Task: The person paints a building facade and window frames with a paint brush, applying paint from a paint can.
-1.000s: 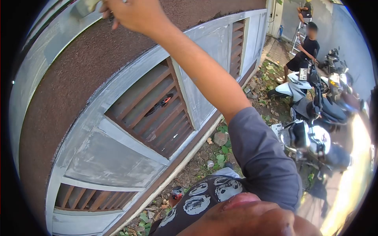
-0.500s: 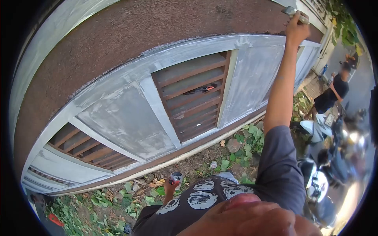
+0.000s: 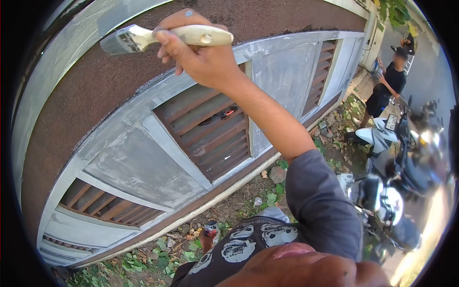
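My right hand (image 3: pixel 201 52) is raised before the wall, its fingers wrapped round a wide paintbrush (image 3: pixel 203 36). The pale handle with its hole points right; the grey, paint-coated bristles point left. In this view they overlap the border between the brown wall band (image 3: pixel 95 91) and the pale grey trim (image 3: pixel 71 57) above it. Low down beside my dark printed shirt, my left hand (image 3: pixel 206 240) grips a small paint can (image 3: pixel 211 226), dark grey inside with red on its side. Part of that hand is hidden behind the can.
Below the brown band are grey streaked panels (image 3: pixel 143 158) and brown louvres (image 3: pixel 205 131), with a dark and orange object (image 3: pixel 227 114) lodged in one. Leaves and a stone (image 3: pixel 277 175) lie along the wall's foot. Parked motorbikes (image 3: pixel 382 136) and a standing person (image 3: pixel 389 86) are on the right.
My right hand has swung with the paintbrush from the far upper right to the upper left, nearer the camera. My left hand keeps the can low. The view has shifted slightly.
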### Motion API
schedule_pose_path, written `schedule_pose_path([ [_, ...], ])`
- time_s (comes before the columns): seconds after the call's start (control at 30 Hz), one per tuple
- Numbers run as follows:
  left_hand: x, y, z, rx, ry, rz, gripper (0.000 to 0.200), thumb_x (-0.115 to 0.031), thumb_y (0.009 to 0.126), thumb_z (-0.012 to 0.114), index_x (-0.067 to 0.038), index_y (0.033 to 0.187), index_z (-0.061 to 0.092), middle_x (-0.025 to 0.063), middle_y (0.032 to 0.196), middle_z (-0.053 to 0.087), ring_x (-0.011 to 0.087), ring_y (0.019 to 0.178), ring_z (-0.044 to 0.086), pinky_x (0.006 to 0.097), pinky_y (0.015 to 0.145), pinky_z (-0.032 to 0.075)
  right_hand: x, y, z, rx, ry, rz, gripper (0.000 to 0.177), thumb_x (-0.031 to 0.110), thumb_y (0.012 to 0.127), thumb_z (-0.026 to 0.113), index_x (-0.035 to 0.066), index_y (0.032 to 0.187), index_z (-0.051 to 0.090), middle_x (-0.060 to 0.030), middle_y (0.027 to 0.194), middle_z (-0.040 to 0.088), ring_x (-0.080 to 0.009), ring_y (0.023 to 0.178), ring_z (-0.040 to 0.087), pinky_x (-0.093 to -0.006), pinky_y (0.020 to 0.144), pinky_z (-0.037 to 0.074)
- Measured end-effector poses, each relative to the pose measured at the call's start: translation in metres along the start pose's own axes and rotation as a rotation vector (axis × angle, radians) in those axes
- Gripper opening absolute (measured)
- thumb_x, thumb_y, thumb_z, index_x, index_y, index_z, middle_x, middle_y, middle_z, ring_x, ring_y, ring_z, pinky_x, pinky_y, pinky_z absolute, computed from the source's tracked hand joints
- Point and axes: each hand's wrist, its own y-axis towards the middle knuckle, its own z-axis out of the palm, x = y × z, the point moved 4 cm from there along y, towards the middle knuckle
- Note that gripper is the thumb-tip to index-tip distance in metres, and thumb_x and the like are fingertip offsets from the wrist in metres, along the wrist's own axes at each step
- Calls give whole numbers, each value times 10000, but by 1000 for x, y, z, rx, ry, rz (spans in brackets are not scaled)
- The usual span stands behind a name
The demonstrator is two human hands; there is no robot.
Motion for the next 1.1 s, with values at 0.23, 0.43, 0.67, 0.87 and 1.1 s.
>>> schedule_pose_path([
  [0.23, 57, 6, 24, 34, -54, 18, 712, -223, 557, 1005, -38, 1182, 717, 139, 1016, 743, 275, 894, 710, 409, 812, 574, -26, 0, -92, -259, -47, 326, 316, 294, 1076, 582, 3, 1193, 616, -140, 845, 718, -185, 701, 713, -263, 470, 560],
  [0.43, 5, -76, -13, -156, -68, -118, 672, -186, 576, 991, -37, 1167, 708, 99, 915, 728, 252, 812, 692, 395, 757, 568, -26, -20, -141, -399, 25, 401, 349, 316, 1092, 533, -8, 1194, 616, -160, 859, 716, -216, 713, 719, -283, 477, 566],
  [0.67, 67, -117, -25, -404, 20, -153, 781, -293, 565, 1000, -20, 1221, 677, 159, 1096, 736, 321, 990, 718, 427, 868, 569, 7, -17, -126, -492, -151, 239, 294, 278, 1073, 590, 3, 1160, 646, -116, 846, 700, -156, 709, 688, -259, 499, 574],
  [0.87, 104, -125, -36, -396, -88, -210, 926, -306, 560, 1021, 35, 1323, 625, 189, 1225, 696, 287, 1084, 699, 405, 924, 563, 4, 31, -81, -466, -819, -180, 204, 221, 1035, 636, 29, 1070, 694, -107, 777, 669, -233, 662, 664, -365, 596, 560],
  [1.1, 153, -122, -79, -399, -131, -199, 820, -270, 584, 1011, 23, 1265, 661, 143, 1113, 711, 247, 964, 685, 408, 840, 563, 2, 62, 108, -301, -876, -89, 124, 145, 993, 600, 22, 998, 608, -236, 920, 671, -479, 858, 637, -518, 703, 511],
])
